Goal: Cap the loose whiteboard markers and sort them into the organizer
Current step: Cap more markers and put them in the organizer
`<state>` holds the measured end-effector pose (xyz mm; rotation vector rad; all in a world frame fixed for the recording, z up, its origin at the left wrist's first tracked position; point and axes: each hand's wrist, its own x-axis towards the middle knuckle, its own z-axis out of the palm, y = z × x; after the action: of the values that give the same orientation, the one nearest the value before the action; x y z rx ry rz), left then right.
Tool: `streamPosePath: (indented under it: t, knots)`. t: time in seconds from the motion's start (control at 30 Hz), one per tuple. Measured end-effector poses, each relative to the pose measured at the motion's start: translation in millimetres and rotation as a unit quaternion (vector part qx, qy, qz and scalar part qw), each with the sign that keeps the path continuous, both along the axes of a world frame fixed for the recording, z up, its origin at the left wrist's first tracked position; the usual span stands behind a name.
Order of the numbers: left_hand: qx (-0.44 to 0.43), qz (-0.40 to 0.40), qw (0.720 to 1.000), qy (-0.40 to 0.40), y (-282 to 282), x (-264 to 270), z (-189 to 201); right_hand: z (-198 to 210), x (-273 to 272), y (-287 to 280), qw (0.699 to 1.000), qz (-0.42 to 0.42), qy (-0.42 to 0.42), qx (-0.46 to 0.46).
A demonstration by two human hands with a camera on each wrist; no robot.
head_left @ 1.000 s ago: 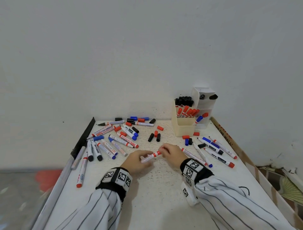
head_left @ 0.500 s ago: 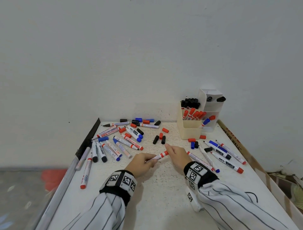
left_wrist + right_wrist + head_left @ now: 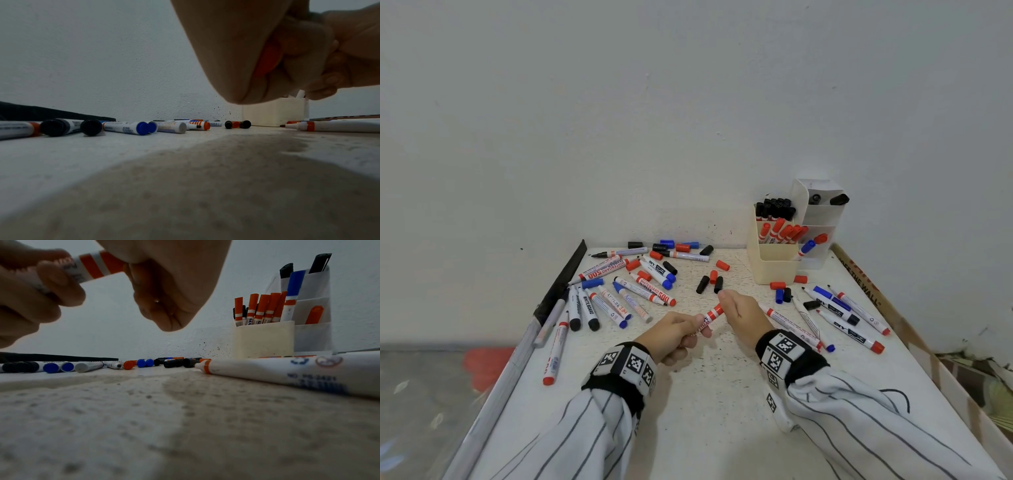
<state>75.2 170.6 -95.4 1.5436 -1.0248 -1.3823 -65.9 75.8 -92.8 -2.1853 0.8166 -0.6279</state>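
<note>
Just in front of the organizer, above the middle of the surface, both hands work one red marker. The left hand has its grip wrapped round the barrel; the right hand has its grip pinched over the red cap end, apparently pressing the cap home. By my reading the task is partly done: black and red markers already stand in the organizer's compartments, with a blue one or two beside them. Much is left. To the left of the organizer lies a scatter of markers, some capped, some bare-tipped, with loose caps among them; more markers lie in front of the organizer and to its right, several uncapped.
</note>
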Motion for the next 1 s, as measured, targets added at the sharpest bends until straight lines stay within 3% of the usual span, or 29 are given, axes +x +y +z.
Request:
streamPosePath:
  t: [0.3, 0.43, 0.57, 0.7, 1.0]
  knots:
    - [-0.026, 0.013, 0.992, -0.119, -2.5, 0.5, -3.4, 0.8, 0.1, 2.6, 0.999, 0.009, 0.049, 0.006]
    - [-0.041, -0.011, 0.977, -0.208, -3.0, -1.2, -3.2, -0.7, -1.2, 0.7, 0.998, 0.001, 0.06, 0.013]
    - [-0.071, 0.019, 0.967, -0.245, -4.5, 1.8, -6.2, -3.3, -3.3, -3.6, 0.997, -0.015, 0.08, 0.001]
    - [-0.085, 0.005, 0.971, -0.223, -4.3, 1.1, -6.3, -0.5, -7.3, -8.4, 0.997, -0.028, 0.065, -0.002]
    - [-0.079, 0.02, 0.975, -0.208, -7.2, -11.3, 2.4, 19.9, -55.5, -34.6, 0.992, -0.112, -0.063, -0.001]
